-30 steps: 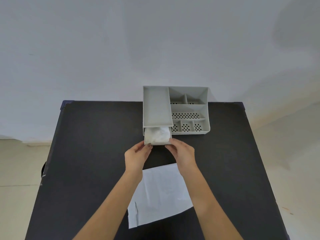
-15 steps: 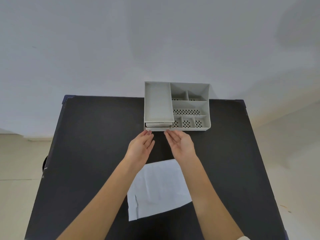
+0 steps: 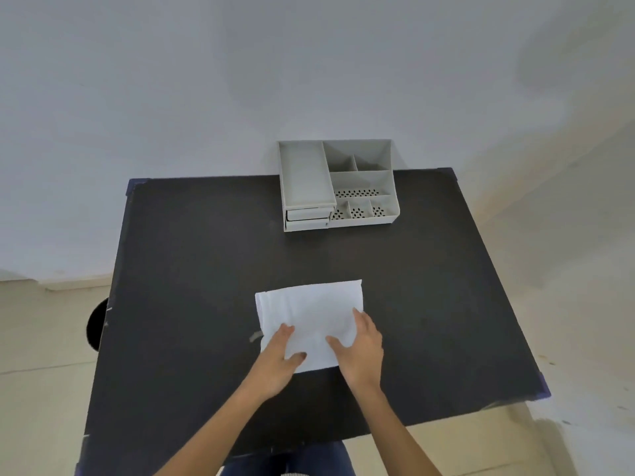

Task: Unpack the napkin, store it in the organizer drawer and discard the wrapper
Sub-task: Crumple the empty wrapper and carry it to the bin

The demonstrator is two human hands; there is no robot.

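Note:
The flat white wrapper [image 3: 311,314] lies on the black table [image 3: 192,269], near its front middle. My left hand [image 3: 278,362] rests on the wrapper's near left corner with the thumb over its lower edge. My right hand [image 3: 360,348] presses on its right side, fingers spread. The grey organizer [image 3: 338,185] stands at the table's back edge. Its drawer [image 3: 307,218], bottom left, is pushed in. The napkin is out of sight.
A dark round object [image 3: 96,324] pokes out past the table's left edge. A pale wall rises behind the table. Beige floor shows on both sides. My legs in dark trousers [image 3: 292,462] are below the front edge.
The drawer with the napkin was pushed shut. Both hands then drew back from the organizer onto the wrapper. The camera view pulled back.

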